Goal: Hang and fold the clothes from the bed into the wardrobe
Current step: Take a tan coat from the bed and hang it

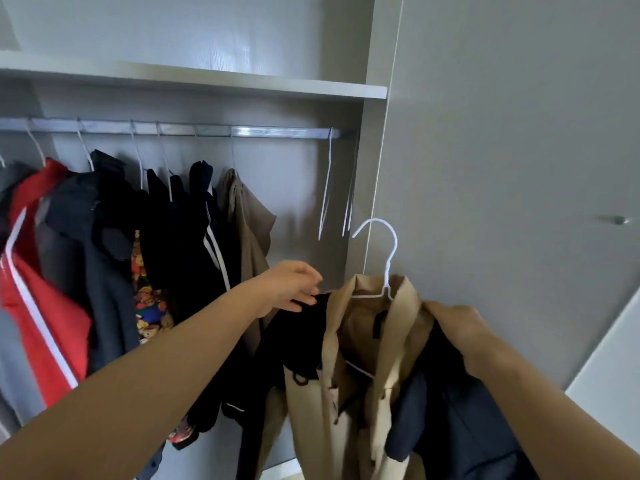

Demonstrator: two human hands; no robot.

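A beige coat (349, 375) with a dark lining hangs on a white wire hanger (384, 251) in front of the open wardrobe, below the rail. My right hand (457, 327) grips the coat's right shoulder and holds it up. My left hand (292, 289) reaches to the coat's left shoulder, its fingers pinching the dark fabric there. The hanger's hook is free in the air, right of and below the metal rail (173, 128).
Several garments hang on the rail: a red jacket (38, 289), dark jackets (173, 237), a tan garment (249, 223). Two bare white hangers (332, 188) hang at the rail's right end. A shelf (207, 81) runs above. A closed wardrobe door (502, 168) stands at right.
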